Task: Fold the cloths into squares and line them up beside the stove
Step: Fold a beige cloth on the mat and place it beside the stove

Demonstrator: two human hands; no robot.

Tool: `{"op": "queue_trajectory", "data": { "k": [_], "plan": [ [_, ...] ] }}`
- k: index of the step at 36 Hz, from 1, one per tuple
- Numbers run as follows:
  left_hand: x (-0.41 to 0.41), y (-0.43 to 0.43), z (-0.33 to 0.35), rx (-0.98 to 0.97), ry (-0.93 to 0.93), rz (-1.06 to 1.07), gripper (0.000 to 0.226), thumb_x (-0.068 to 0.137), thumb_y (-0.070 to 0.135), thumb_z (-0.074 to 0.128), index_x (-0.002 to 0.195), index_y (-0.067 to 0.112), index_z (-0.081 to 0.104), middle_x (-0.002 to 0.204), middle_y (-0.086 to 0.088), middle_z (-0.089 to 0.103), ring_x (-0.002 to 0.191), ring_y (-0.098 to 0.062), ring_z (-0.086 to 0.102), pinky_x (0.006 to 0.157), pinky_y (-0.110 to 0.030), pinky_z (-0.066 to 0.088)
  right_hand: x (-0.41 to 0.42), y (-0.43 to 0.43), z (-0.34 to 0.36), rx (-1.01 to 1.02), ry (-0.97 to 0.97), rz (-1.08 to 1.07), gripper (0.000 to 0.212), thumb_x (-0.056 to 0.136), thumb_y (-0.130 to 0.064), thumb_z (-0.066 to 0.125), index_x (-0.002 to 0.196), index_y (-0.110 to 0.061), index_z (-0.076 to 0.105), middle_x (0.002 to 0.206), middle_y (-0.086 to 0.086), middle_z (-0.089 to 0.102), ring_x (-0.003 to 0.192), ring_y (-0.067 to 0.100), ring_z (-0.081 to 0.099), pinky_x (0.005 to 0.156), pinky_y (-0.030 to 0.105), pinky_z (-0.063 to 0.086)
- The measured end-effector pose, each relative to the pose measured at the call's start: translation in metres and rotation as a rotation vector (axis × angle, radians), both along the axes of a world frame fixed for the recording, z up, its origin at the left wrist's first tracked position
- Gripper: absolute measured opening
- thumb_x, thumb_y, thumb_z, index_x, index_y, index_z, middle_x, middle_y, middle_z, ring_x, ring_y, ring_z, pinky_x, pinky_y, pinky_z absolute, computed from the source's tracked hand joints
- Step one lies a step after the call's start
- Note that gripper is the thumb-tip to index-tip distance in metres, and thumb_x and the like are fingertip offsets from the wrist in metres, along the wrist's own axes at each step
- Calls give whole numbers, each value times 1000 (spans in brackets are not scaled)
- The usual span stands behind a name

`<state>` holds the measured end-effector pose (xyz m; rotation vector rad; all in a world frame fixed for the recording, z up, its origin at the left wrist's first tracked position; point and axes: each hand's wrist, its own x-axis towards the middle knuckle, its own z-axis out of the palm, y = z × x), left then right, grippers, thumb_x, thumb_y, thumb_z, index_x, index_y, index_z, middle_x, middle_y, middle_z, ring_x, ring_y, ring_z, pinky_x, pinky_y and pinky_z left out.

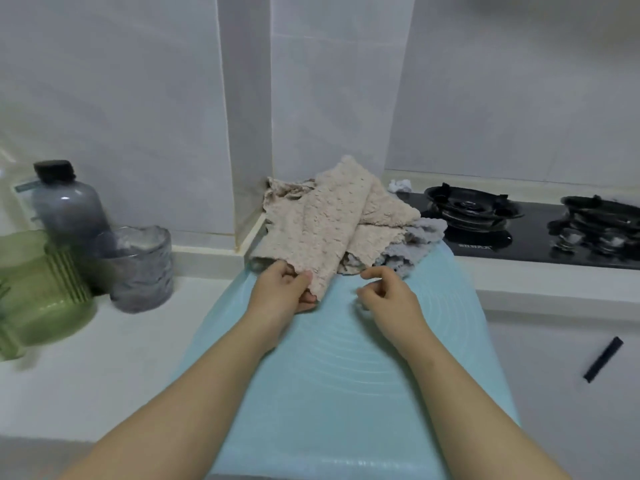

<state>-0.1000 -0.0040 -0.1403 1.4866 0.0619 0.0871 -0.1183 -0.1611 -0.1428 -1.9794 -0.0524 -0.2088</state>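
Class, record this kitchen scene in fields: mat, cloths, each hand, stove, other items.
mat: blue, on white counter
cloths: beige cloth heaped unfolded over grey cloth, at mat's far end
left hand: pinches beige cloth's near edge
right hand: loosely curled, holds nothing
stove: black, right of the cloths
other items: bottle, cup, green tub at left

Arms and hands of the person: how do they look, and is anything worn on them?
Both forearms are bare; no sleeve shows. The left hand and the right hand wear no gloves, and no ring, watch or bracelet is visible.
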Motion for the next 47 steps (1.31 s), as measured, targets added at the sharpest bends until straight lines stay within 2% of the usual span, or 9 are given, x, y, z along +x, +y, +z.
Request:
{"op": "queue_trajectory", "data": {
  "k": [7, 12, 16, 19, 26, 33, 37, 42, 47],
  "plan": [
    [-33, 12, 13, 257, 29, -445, 21, 86, 10, 63, 71, 11, 48, 48, -2, 60, 49, -22, 51, 35, -20, 40, -3, 2, 2, 168, -47, 42, 5, 92, -27, 53, 94, -29, 57, 78, 0, 59, 67, 13, 56, 73, 27, 44],
    [-33, 18, 19, 300, -73, -90, 24, 85, 28, 63, 68, 12, 65, 56, 2, 61, 38, -9, 42, 39, -17, 30, 1, 2, -1, 148, -72, -2, 5, 92, -30, 53, 96, -29, 56, 74, 0, 57, 67, 16, 55, 75, 34, 45],
    [-19, 28, 19, 423, -271, 322, 19, 85, 23, 57, 67, 17, 60, 62, 2, 57, 69, -20, 54, 63, -29, 39, 4, 2, -4, 94, -77, -32, 11, 90, -22, 56, 93, -31, 53, 70, 0, 57, 67, 15, 54, 70, 28, 45],
    [2, 27, 14, 658, -263, 213, 10, 86, 17, 50, 84, 24, 57, 80, 5, 60, 82, -22, 57, 72, -31, 43, 6, 4, -4, 30, -83, -45, 19, 89, -19, 57, 107, -24, 52, 73, -1, 58, 70, 15, 55, 67, 26, 43],
    [35, 28, -17, 1179, -185, 158, 40, 91, 29, 42, 130, 22, 41, 130, -5, 48, 119, -29, 45, 95, -36, 36, 12, 8, -7, -192, -55, -58, 35, 89, -25, 57, 121, -25, 46, 81, -6, 53, 73, 11, 53, 66, 28, 41],
    [43, 35, -17, 1153, -207, 37, 59, 90, 39, 51, 142, 29, 25, 129, -1, 53, 121, -24, 47, 97, -35, 38, 19, 9, -6, -282, -47, -56, 37, 89, -18, 56, 123, -30, 48, 79, -8, 51, 68, 6, 49, 59, 21, 37],
    [41, 36, -12, 959, -241, 40, 57, 88, 27, 60, 139, 27, 36, 92, 3, 59, 91, -18, 55, 76, -26, 41, 18, 7, -3, -138, -47, -100, 27, 85, -6, 54, 104, -24, 55, 71, -3, 46, 59, 9, 42, 46, 13, 31],
    [30, 42, 5, 935, -187, 31, 27, 87, 11, 53, 113, 15, 63, 91, -1, 64, 86, -18, 56, 70, -21, 36, 14, 2, 2, 9, -69, -188, 23, 83, -4, 52, 84, -26, 58, 73, 4, 53, 62, 16, 46, 53, 24, 34],
    [4, 56, 33, 750, -137, -169, 13, 74, 6, 61, 65, 13, 67, 56, 7, 61, 57, -7, 54, 61, -22, 44, 4, -4, 16, 174, -175, -192, 29, 79, 1, 51, 62, -19, 63, 52, -6, 52, 53, 13, 41, 47, 18, 32]
  ]
}}
